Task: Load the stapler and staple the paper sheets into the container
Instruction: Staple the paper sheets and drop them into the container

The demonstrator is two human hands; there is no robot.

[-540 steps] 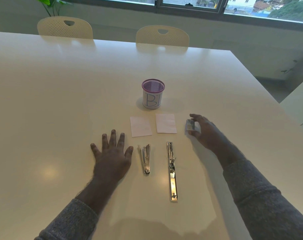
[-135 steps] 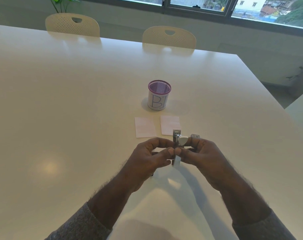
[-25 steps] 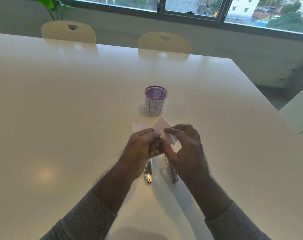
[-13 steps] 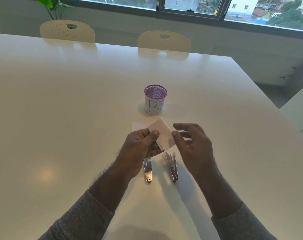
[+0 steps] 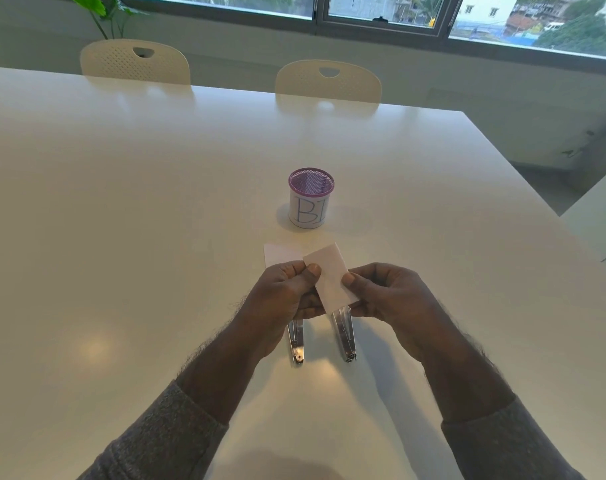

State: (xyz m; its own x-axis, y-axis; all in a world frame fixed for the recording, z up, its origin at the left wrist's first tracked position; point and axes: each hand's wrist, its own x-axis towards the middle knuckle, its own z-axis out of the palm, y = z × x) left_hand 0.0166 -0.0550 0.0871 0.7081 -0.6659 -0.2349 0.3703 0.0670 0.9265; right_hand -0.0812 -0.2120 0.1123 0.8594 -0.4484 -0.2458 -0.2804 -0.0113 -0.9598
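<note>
1. The left hand (image 5: 283, 295) pinches the left edge of a small white paper sheet (image 5: 331, 279), thumb on top and the other fingers curled beneath it, out of view.
2. The right hand (image 5: 386, 295) grips the opposite edge of the same sheet, thumb tip pressed on the upper face; its remaining fingers are folded under the paper and cannot be seen.
3. The sheet is held between the two hands, raised off the white table (image 5: 121, 220) and tilted; its lower corner is partly covered by the right hand.
4. A second paper sheet (image 5: 277, 253) lies flat on the table just beyond the left hand's knuckles; only its far part shows, the rest hidden by the hand and the held sheet.
5. Two metal pieces lie on the table directly below the hands: the stapler (image 5: 344, 336) under the right hand and a second, shorter metal part (image 5: 296, 341) under the left. The front end of each is covered, so whether the stapler is closed is hard to judge; it appears closed.
6. The container (image 5: 311, 199), a purple mesh cup with a white label lettered "BI", stands upright beyond both hands, well apart from the held sheet.
7. Both grey sleeves (image 5: 163, 441) are cut off by the lower frame edge.
</note>
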